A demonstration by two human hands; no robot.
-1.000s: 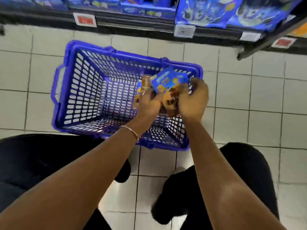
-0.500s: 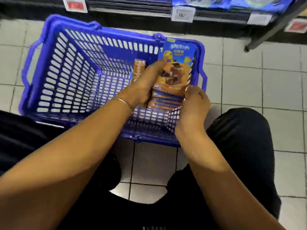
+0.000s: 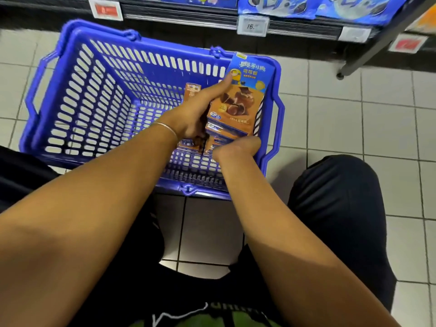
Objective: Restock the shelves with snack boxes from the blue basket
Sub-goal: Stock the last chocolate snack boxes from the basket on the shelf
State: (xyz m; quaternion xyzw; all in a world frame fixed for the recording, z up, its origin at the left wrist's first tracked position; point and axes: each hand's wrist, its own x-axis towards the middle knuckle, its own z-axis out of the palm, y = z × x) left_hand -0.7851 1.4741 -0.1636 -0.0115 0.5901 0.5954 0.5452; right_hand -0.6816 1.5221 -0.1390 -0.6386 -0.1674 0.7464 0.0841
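Observation:
A blue plastic basket (image 3: pixel 99 95) stands on the tiled floor in front of my knees. At its right end I hold a stack of several blue-and-brown snack boxes (image 3: pixel 240 102). My left hand (image 3: pixel 200 109) grips the stack's left side, thumb on the top box's face. My right hand (image 3: pixel 236 149) holds the stack's near end from below, its fingers hidden under the boxes. Another brown box (image 3: pixel 192 90) stands in the basket behind my left hand.
The bottom shelf edge (image 3: pixel 188 16) runs across the top with price tags (image 3: pixel 252 25) and blue snack packs (image 3: pixel 278 5) above. A dark shelf leg (image 3: pixel 368 53) slants down at the right. My dark-trousered knees flank the basket.
The boxes went from a loose bunch to a squared stack held flat. My right hand slid from the top right to the stack's near end. The view dipped toward the basket.

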